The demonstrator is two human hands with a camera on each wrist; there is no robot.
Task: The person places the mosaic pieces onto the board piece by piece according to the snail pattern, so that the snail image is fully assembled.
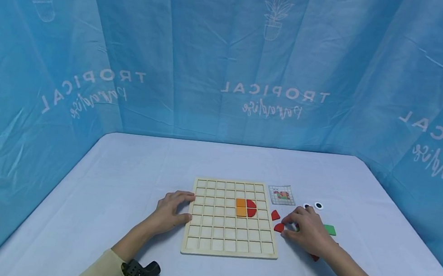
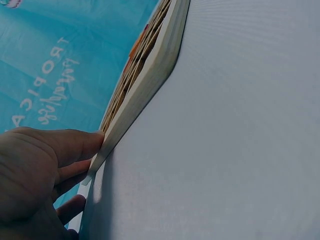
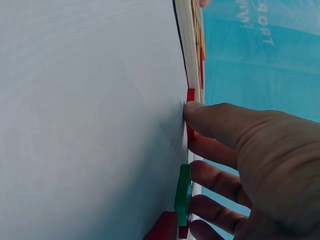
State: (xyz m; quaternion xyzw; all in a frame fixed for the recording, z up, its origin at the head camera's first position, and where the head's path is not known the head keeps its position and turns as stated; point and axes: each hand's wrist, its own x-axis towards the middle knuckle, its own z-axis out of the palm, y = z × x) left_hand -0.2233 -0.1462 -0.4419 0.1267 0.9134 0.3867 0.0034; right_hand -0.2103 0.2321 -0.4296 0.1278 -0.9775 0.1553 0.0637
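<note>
A wooden grid board (image 1: 216, 245) lies on the white table; two orange squares (image 1: 240, 211) and two red quarter-circle pieces (image 1: 251, 212) sit in its cells. My left hand (image 1: 170, 211) rests against the board's left edge, thumb and fingertips touching the rim. Just off the right side, my right hand (image 1: 308, 229) pinches a red quarter-circle piece (image 1: 278, 228) between thumb and index finger, down on the table. Another red quarter-circle (image 1: 275, 215) lies just beyond it. Beneath the other right fingers is a green piece (image 3: 183, 194), partly hidden in the head view.
A small picture card (image 1: 282, 195) lies by the board's upper right corner. Round eye pieces (image 1: 318, 205) and a green piece (image 1: 330, 230) lie around the right hand. A red piece (image 1: 315, 258) shows under the right wrist. Blue curtains (image 1: 230, 57) surround the table.
</note>
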